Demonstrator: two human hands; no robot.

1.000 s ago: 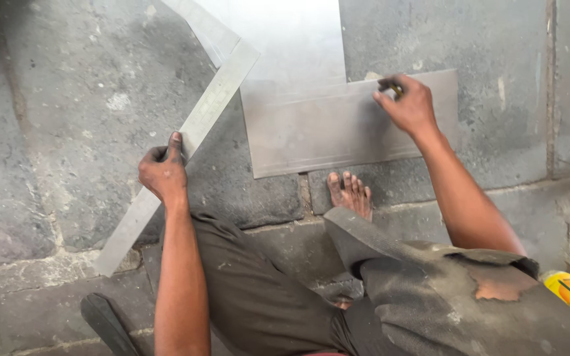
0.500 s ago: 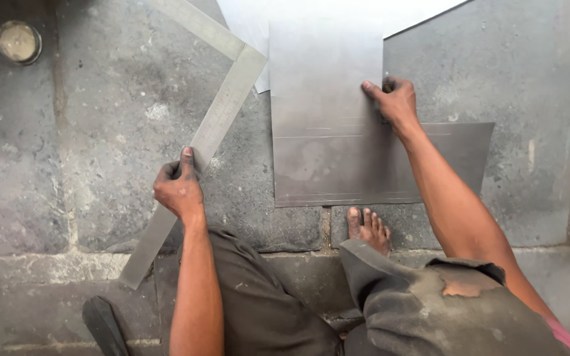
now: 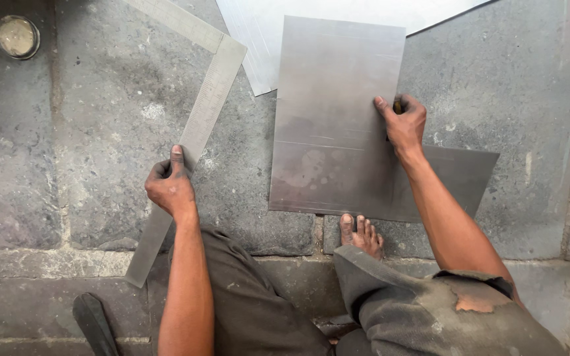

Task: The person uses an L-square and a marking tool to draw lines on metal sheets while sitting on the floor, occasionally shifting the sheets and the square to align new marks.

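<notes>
Landmark: the grey metal sheet (image 3: 334,125) lying flat on the stone floor (image 3: 100,132), a little right of centre. We go left to right from there.

Far left of the sheet, near the top corner, a small round disc (image 3: 16,36) sits on the floor, well apart from everything.

Left of the sheet is the big metal square (image 3: 199,125), an L-shaped ruler. Its long arm runs diagonally from lower left up to a corner near the sheet's top left, and the short arm heads off up-left. The left hand (image 3: 169,188) holds the long arm about midway, fingers wrapped round the edge and thumb laid flat along the top face. We judge the thumb keeps it flat and steerable.

The sheet's long axis runs away from us, near upright and leaning slightly right. A brighter sheet (image 3: 311,26) sticks out behind its top edge, and another dull sheet (image 3: 456,178) sticks out from under its lower right.

At the sheet's right edge, about halfway up, is the right hand (image 3: 404,125), closed on a small dark tool (image 3: 397,105). We cannot tell what kind. Fingertips press at the edge, probably to steady the sheet or follow that edge.

Just below the sheet's bottom edge, a bare foot (image 3: 361,234) rests on the floor, toes touching or nearly touching the edge. We cannot tell which.
</notes>
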